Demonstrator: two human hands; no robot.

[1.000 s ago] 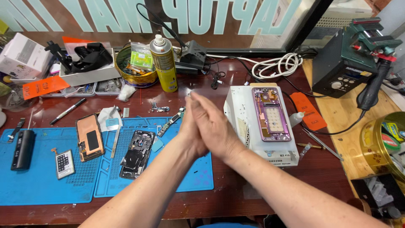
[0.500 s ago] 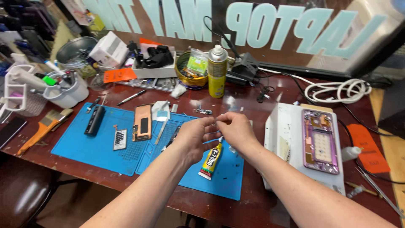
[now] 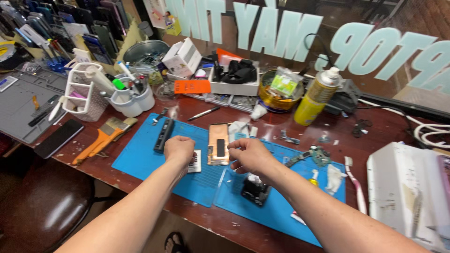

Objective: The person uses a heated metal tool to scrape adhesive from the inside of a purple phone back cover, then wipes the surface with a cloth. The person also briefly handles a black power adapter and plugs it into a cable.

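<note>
Both my forearms reach over two blue work mats [image 3: 140, 159]. My left hand [image 3: 178, 149] is curled into a fist, knuckles up, resting at the edge of a small white labelled part [image 3: 196, 162]. A long black tool [image 3: 164, 134] lies just beyond it. My right hand [image 3: 251, 154] has its fingers pinched together beside the right edge of a copper-coloured phone part [image 3: 218, 144] lying flat on the mat. I cannot tell whether anything small is between those fingers. A black phone frame [image 3: 255, 189] lies partly under my right forearm.
A yellow spray can [image 3: 317, 96] and cluttered trays stand at the back. An orange-handled brush [image 3: 101, 139] and a black phone [image 3: 58, 138] lie left, by a white cup of tools [image 3: 132, 99]. At right are a circuit board [image 3: 311, 156], a toothbrush [image 3: 354, 183] and a white machine [image 3: 408, 187]. A brown stool [image 3: 42, 206] stands below.
The view has swung left along the bench. My hands, pressed together a second ago, have separated and moved to the copper-coloured part and the white labelled part.
</note>
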